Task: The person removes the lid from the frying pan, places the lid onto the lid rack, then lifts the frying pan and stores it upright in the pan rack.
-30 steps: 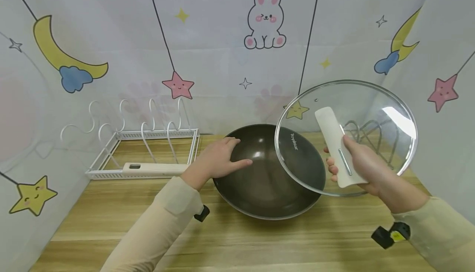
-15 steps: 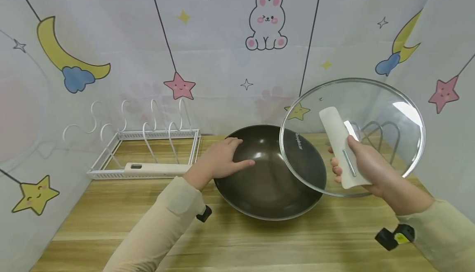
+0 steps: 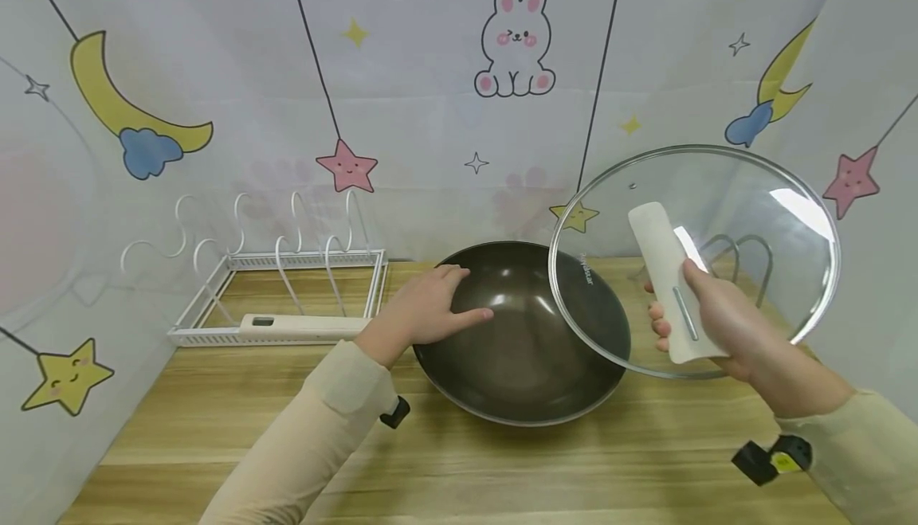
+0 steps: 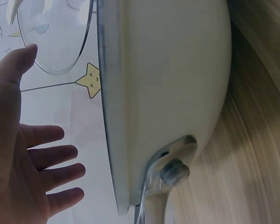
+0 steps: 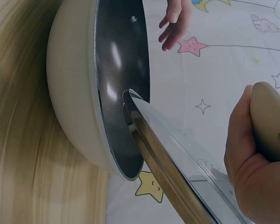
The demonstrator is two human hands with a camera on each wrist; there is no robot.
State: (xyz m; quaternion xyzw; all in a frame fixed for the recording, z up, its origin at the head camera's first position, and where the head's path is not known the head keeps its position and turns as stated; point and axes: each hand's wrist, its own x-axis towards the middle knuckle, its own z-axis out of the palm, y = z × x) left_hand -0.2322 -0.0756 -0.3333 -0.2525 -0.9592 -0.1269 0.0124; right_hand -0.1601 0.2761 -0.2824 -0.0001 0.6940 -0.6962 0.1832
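Note:
A wok point(image 3: 516, 358), dark inside and cream outside, sits on the wooden table with its cream handle point(image 3: 301, 326) pointing left. My left hand point(image 3: 419, 302) hovers over the wok's left side, thumb and fingers spread and holding nothing. In the left wrist view that hand stands apart from the wok's outer wall point(image 4: 177, 70). My right hand point(image 3: 724, 310) grips the cream handle point(image 3: 663, 270) of a round glass lid point(image 3: 717, 182). Held tilted up to the right of the wok, the lid overlaps the wok's right side in the head view. Its metal-edged rim point(image 5: 163, 163) shows in the right wrist view.
A white rack point(image 3: 204, 335) with curved wire dividers stands back left, behind the wok's handle. Grey wire hoops point(image 3: 769, 270) show through the lid at the right. A printed cloth point(image 3: 430, 111) hangs behind the wooden table point(image 3: 502, 477).
My right hand has drifted slightly right with the lid, uncovering a bit more of the wok in the head view. The left hand and the wok have stayed in place.

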